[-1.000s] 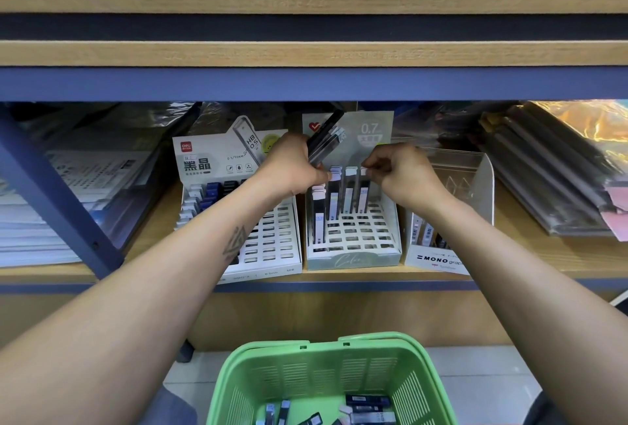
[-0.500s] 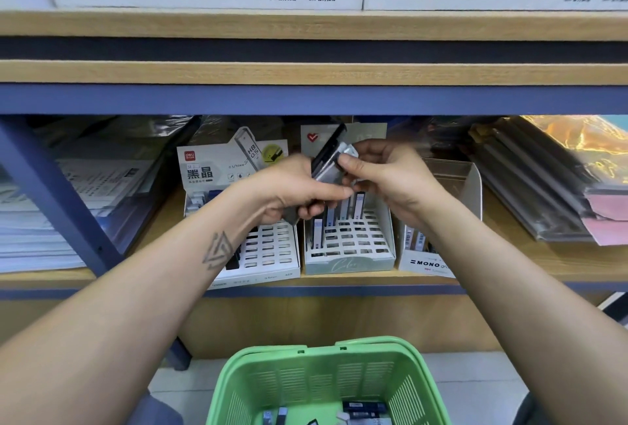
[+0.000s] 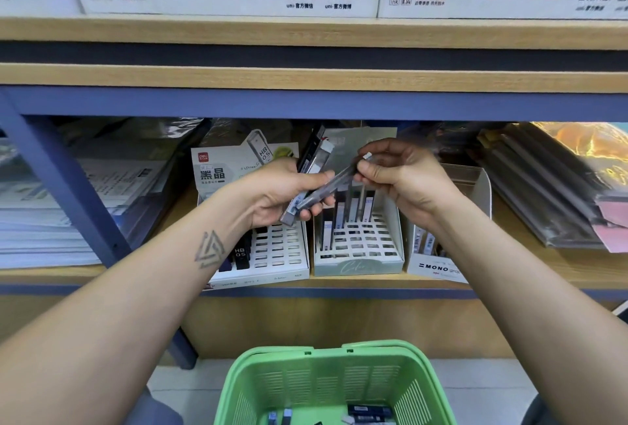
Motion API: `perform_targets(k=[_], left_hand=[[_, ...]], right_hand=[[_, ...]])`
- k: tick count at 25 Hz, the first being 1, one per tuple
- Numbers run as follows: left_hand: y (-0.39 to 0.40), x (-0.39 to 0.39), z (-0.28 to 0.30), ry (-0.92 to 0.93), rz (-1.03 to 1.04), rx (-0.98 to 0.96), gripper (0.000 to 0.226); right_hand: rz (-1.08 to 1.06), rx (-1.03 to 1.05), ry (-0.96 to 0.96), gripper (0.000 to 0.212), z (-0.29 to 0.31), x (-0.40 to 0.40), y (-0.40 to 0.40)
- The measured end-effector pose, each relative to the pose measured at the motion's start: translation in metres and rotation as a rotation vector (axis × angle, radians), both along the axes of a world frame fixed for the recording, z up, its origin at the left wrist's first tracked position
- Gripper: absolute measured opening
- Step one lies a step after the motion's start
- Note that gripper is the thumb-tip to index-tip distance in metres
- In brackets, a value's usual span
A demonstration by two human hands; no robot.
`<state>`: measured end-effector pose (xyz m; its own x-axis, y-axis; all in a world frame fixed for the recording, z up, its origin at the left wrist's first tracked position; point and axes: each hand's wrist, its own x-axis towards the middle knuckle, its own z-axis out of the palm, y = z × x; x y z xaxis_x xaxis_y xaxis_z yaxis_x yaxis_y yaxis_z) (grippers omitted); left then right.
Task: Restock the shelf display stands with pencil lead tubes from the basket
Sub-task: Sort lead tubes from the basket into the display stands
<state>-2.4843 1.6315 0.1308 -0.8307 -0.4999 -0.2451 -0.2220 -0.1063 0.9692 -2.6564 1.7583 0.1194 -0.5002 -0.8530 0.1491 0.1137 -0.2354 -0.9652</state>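
- The right hand [image 3: 404, 180], which a second ago was down at the slots of the middle display stand [image 3: 358, 251], is now raised, its fingers [image 3: 368, 171] pinching the top end of one grey pencil lead tube [image 3: 328, 188] drawn from the bundle.
- The left hand [image 3: 282, 193] grips the remaining tubes [image 3: 314, 159], fingers curled round them, above the stands.
- Likely meaning: one tube is placed, the next is being separated for slotting.
- The middle stand holds several upright tubes in its back rows; front slots are vacant.
- The left stand [image 3: 272, 254] shows dark HB 0.5 tubes at its left.
- The green basket [image 3: 326, 387] below holds a few more tubes.
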Motion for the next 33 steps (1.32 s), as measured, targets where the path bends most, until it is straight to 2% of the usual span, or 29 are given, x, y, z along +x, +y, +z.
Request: perform_targets(k=[3, 5, 9, 11, 16, 20, 22, 25, 27, 33], left_hand=[[0.001, -0.005, 0.000, 0.060, 0.089, -0.068, 0.030], [0.003, -0.010, -0.001, 0.091, 0.123, -0.155, 0.028], [0.007, -0.015, -0.004, 0.101, 0.041, -0.318, 0.017], [0.008, -0.016, -0.006, 0.095, 0.003, -0.304, 0.019], [0.004, -0.015, -0.007, 0.096, -0.039, -0.124, 0.026], [0.001, -0.015, -0.008, 0.049, -0.023, -0.153, 0.025], [0.000, -0.015, -0.007, -0.025, 0.056, -0.289, 0.022], [-0.002, -0.019, -0.005, -0.132, 0.179, -0.532, 0.026], [-0.002, -0.025, -0.004, -0.140, 0.218, -0.596, 0.030], [-0.002, -0.038, -0.010, -0.158, 0.208, -0.736, 0.023]], right_hand=[[0.013, -0.011, -0.075, 0.031, -0.001, -0.001, -0.001], [-0.031, 0.005, -0.113, 0.025, -0.001, -0.002, -0.002], [-0.097, 0.063, -0.106, 0.020, 0.002, -0.010, -0.002], [-0.090, 0.060, -0.076, 0.024, 0.004, -0.015, 0.000], [-0.045, 0.049, -0.050, 0.028, 0.004, -0.019, 0.000], [-0.052, 0.034, -0.045, 0.029, 0.004, -0.021, 0.001], [-0.080, 0.056, 0.056, 0.029, 0.005, -0.024, 0.003], [-0.217, 0.131, 0.441, 0.024, 0.002, -0.030, 0.004], [-0.298, 0.168, 0.659, 0.020, -0.003, -0.031, 0.000], [-0.278, 0.204, 0.778, 0.022, -0.022, -0.024, -0.010]])
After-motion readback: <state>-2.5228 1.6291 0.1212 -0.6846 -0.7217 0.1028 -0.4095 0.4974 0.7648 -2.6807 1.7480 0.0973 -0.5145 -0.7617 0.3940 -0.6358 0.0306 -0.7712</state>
